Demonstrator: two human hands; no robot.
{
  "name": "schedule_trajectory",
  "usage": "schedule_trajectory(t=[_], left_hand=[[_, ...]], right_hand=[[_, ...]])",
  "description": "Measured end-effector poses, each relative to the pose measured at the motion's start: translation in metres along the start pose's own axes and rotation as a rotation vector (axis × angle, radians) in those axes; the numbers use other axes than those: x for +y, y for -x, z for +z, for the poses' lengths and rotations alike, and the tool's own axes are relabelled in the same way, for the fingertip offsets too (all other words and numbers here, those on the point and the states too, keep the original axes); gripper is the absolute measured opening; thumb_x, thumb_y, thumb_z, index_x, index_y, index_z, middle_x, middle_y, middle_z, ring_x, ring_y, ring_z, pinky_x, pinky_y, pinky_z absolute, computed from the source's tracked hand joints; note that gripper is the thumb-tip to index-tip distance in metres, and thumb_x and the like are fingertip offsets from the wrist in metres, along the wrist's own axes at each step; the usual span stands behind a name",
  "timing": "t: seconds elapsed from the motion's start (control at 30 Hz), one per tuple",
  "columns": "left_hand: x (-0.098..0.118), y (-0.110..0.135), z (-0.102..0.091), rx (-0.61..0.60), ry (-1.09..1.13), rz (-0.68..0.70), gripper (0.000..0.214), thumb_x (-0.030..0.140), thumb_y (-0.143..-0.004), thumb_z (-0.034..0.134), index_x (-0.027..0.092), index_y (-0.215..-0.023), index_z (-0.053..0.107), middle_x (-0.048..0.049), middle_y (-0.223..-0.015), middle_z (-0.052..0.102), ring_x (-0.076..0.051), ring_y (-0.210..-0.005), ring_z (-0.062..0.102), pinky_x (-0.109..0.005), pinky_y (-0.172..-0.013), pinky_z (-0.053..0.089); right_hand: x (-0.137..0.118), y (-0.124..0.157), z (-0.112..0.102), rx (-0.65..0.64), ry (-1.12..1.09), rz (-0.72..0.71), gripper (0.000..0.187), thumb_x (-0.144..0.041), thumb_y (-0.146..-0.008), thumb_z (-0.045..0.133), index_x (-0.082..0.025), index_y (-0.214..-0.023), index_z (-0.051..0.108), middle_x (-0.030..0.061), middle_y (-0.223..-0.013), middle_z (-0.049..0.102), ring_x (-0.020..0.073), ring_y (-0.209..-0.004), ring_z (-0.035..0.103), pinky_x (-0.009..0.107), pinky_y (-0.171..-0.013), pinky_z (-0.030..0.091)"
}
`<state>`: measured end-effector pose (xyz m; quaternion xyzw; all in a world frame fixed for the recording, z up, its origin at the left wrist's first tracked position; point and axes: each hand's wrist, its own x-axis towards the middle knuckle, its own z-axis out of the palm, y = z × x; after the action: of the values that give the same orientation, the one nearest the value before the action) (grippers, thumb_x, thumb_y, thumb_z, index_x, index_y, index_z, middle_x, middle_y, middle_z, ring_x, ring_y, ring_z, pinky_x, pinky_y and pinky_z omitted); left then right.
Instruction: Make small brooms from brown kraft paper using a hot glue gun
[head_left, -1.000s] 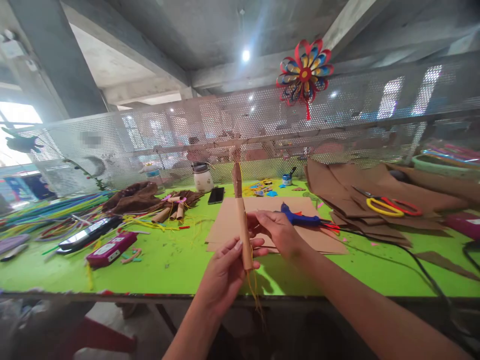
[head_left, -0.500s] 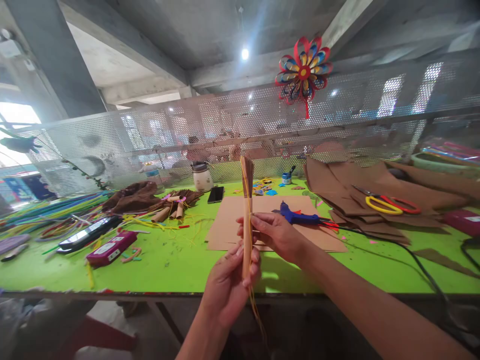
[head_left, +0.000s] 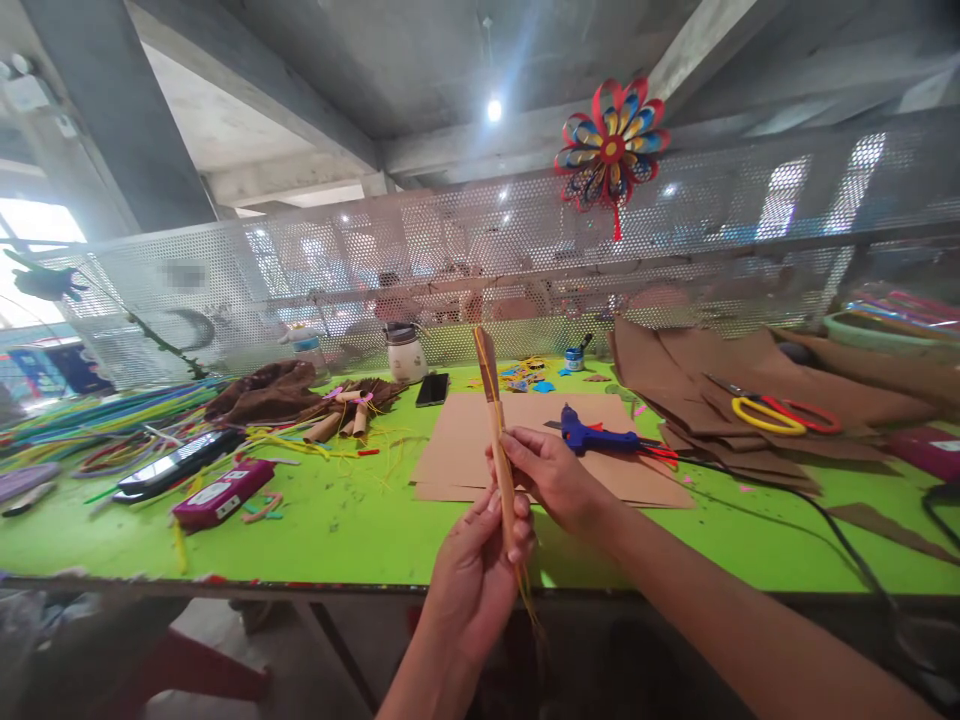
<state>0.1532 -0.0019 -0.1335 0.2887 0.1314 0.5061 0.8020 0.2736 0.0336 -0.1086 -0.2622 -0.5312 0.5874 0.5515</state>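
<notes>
A slim rolled brown paper tube (head_left: 504,480) is held up over the table's front edge, its top leaning left. Darker brown paper (head_left: 486,365) sticks out of its upper end. Yellow string (head_left: 491,395) runs along the tube, and loose ends dangle below. My left hand (head_left: 480,555) wraps round the lower part. Higher up, my right hand (head_left: 551,470) pinches the tube and string between thumb and fingers. Behind my right hand, a blue glue gun (head_left: 600,436) lies on sheets of tan card (head_left: 450,455).
Yellow and red-handled scissors (head_left: 780,415) rest on stacked brown paper (head_left: 697,370) at right. A black cord (head_left: 840,530) crosses the table's right side. To the left are a maroon box (head_left: 223,494), small paper rolls (head_left: 358,420), and a phone (head_left: 433,389). Mesh (head_left: 337,270) stands behind.
The paper tube has tilted, its top moving left and its lower end right. My left hand has shifted slightly right with it. Both hands keep their hold.
</notes>
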Motion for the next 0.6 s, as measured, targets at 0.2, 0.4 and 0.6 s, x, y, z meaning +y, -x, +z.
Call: schedule_trajectory(t=[0.2, 0.4, 0.6], left_hand=[[-0.006, -0.003, 0.003, 0.023, 0.03, 0.019, 0.018, 0.013, -0.078, 0.067, 0.009, -0.095, 0.064, -0.0053, -0.078, 0.058, -0.006, -0.061, 0.051, -0.013, -0.05, 0.04], [-0.003, -0.002, 0.003, 0.079, -0.088, 0.019, 0.018, 0.021, -0.081, 0.066, 0.008, -0.092, 0.066, -0.0077, -0.076, 0.064, -0.011, -0.063, 0.059, -0.017, -0.051, 0.046], [0.011, -0.002, 0.01, 0.085, -0.333, -0.031, 0.031, 0.035, -0.087, 0.055, 0.009, -0.101, 0.064, -0.0146, -0.087, 0.069, -0.026, -0.079, 0.067, -0.036, -0.068, 0.055]], right_hand=[[0.003, -0.001, 0.003, 0.071, 0.014, -0.005, 0.039, -0.054, -0.078, 0.062, -0.016, -0.083, 0.055, -0.0062, -0.061, 0.054, 0.0016, -0.031, 0.04, 0.013, -0.026, 0.03], [0.001, 0.002, 0.004, 0.025, -0.017, 0.054, 0.036, -0.052, -0.079, 0.062, -0.018, -0.085, 0.053, -0.0095, -0.048, 0.049, 0.0036, -0.027, 0.036, 0.014, -0.022, 0.032], [-0.003, 0.002, 0.0, -0.019, -0.101, 0.054, 0.031, -0.048, -0.081, 0.063, -0.017, -0.081, 0.054, -0.0052, -0.059, 0.057, 0.0006, -0.028, 0.03, 0.012, -0.021, 0.019]])
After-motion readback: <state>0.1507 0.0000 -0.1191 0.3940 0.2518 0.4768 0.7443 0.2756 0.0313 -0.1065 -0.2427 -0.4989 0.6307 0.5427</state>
